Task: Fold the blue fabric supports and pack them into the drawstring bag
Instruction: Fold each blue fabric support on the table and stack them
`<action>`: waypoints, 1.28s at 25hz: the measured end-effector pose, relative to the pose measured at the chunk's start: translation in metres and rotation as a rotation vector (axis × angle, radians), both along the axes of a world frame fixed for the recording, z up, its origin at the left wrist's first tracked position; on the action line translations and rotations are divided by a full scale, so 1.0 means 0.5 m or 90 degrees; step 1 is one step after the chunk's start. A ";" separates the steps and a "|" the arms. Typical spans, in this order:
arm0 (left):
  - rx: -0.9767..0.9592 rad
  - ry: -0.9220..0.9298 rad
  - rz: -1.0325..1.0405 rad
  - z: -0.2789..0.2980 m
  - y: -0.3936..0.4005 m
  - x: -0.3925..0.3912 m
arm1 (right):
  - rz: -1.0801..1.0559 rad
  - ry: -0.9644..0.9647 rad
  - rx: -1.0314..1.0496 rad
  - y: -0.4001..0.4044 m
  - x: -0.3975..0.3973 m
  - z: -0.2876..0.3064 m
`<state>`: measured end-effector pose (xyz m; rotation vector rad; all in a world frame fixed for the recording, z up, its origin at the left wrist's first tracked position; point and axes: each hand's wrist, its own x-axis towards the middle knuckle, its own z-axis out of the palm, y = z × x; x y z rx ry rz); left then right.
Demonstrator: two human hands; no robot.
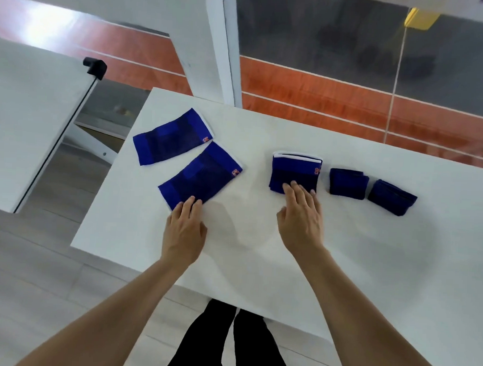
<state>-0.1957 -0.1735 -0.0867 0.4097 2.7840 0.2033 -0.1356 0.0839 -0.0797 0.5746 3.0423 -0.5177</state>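
Five blue fabric supports lie on the white table (259,252). Two flat, unfolded ones sit at the left: a far one (171,137) and a nearer one (200,175). My left hand (184,228) rests its fingertips on the near corner of the nearer one. A folded support with a white edge (294,172) lies in the middle, and my right hand (301,216) presses flat fingers on its near edge. Two smaller dark folded supports (348,183) (392,197) lie to the right. No drawstring bag is in view.
A second white table (24,123) with a black corner clamp (95,67) stands to the left. A white post (224,43) rises behind the table. The floor is orange and grey tile. My legs show below the table's near edge.
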 end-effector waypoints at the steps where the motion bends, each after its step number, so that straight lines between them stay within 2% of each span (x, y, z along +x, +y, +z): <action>1: -0.004 0.027 -0.036 0.002 -0.011 0.021 | 0.029 0.003 -0.005 -0.020 0.009 -0.001; 5: 0.018 0.069 -0.198 0.005 -0.045 0.133 | 0.155 -0.037 -0.019 -0.096 0.055 -0.016; 9: 0.047 0.022 -0.309 0.000 -0.073 0.227 | 0.159 -0.036 -0.023 -0.113 0.110 -0.033; 18: 0.074 0.058 -0.316 0.018 -0.082 0.239 | 0.162 -0.044 -0.035 -0.130 0.138 -0.023; 21: 0.169 0.037 -0.242 0.084 -0.049 0.220 | 0.163 -0.047 -0.039 -0.139 0.128 -0.008; 23: 0.249 -0.072 -0.148 0.159 -0.027 0.201 | 0.145 -0.054 -0.065 -0.141 0.120 0.010; 26: 0.412 -0.255 0.077 0.241 -0.020 0.115 | 0.141 -0.065 -0.151 -0.141 0.108 0.031; 29: 0.514 -0.342 0.210 0.271 -0.028 -0.029 | 0.112 -0.077 -0.360 -0.158 0.103 0.053; 32: 0.567 -0.493 0.313 0.275 -0.012 -0.137 | -0.002 -0.081 -0.616 -0.188 0.090 0.089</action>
